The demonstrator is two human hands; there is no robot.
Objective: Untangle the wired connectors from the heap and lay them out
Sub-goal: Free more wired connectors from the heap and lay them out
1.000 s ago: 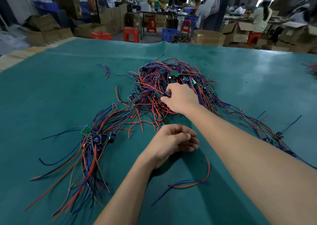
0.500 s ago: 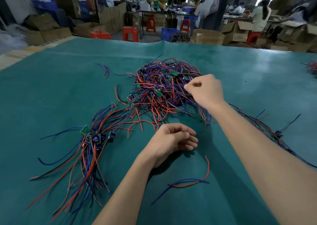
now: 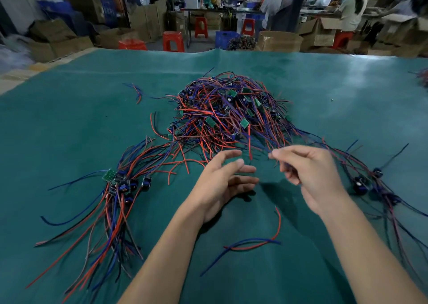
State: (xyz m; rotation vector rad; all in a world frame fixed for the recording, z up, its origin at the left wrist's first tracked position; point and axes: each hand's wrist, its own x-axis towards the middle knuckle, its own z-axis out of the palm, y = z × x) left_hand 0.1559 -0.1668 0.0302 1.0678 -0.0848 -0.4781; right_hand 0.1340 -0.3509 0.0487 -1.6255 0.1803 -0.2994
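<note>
Since half a second ago our right hand (image 3: 310, 178) pulls back from the tangled red-and-blue wire heap (image 3: 229, 113), fingers pinching a blue wire running up-left into it; left hand (image 3: 222, 183) spread open, nearer us on the green-covered desk (image 3: 69, 123).

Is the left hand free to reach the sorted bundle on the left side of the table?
Probably yes. The left hand is open and holds nothing, and only bare green table lies between it and the laid-out bundle. The right hand pinches a wire from the heap.

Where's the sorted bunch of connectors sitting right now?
In the head view, the laid-out bundle lies on the green mat, left of the left hand and nearer than the tangled heap.
</note>
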